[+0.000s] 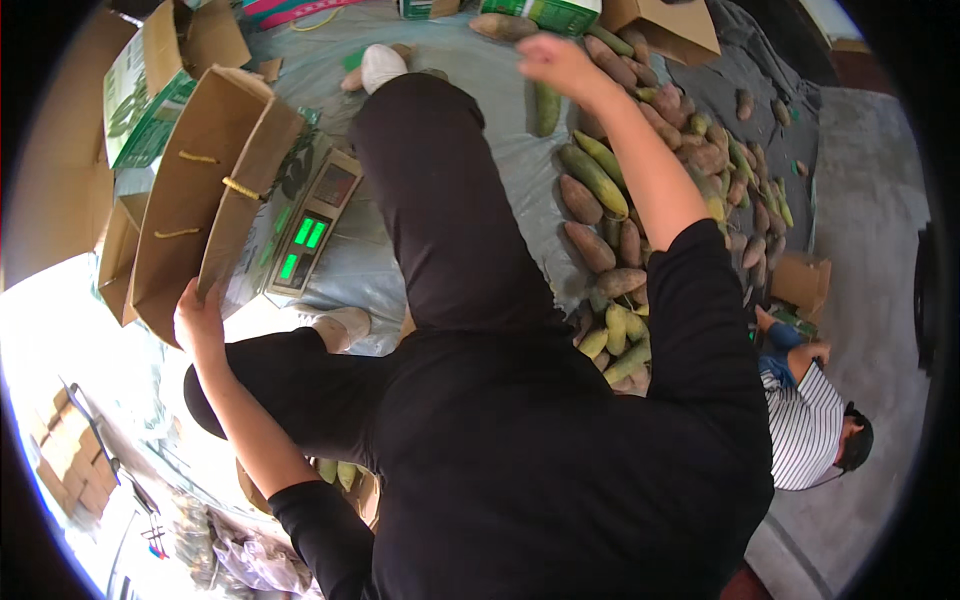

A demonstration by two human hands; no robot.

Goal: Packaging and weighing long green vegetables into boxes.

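Paper bag [205,215]: brown, with twisted cord handles; lies tipped on its side against the weighing scale, its open mouth toward the lower left of the view.
Left hand [200,318]: fingers closed on the lower rim of the paper bag at its mouth; forearm runs down to a black sleeve.
Right hand [548,57]: extended far forward over the produce pile; fingers loosely curled; grip state cannot be determined, and no item is visibly held.
Weighing scale [312,225]: flat platform type with lit green digits on the front panel; sits just beside the paper bag on the grey sheet [480,130].
Produce pile [640,200]: long green cucumbers mixed with brownish oblong tubers; spread on the grey sheet beneath and to the right of the right forearm.
Single cucumber [546,107]: lies apart from the pile, below the right hand.
Cardboard boxes [150,70]: open, some with green print; stacked behind the paper bag at upper left.
Second person [815,425]: striped shirt, dark cap; crouches at the right edge beside a small cardboard box [800,282].
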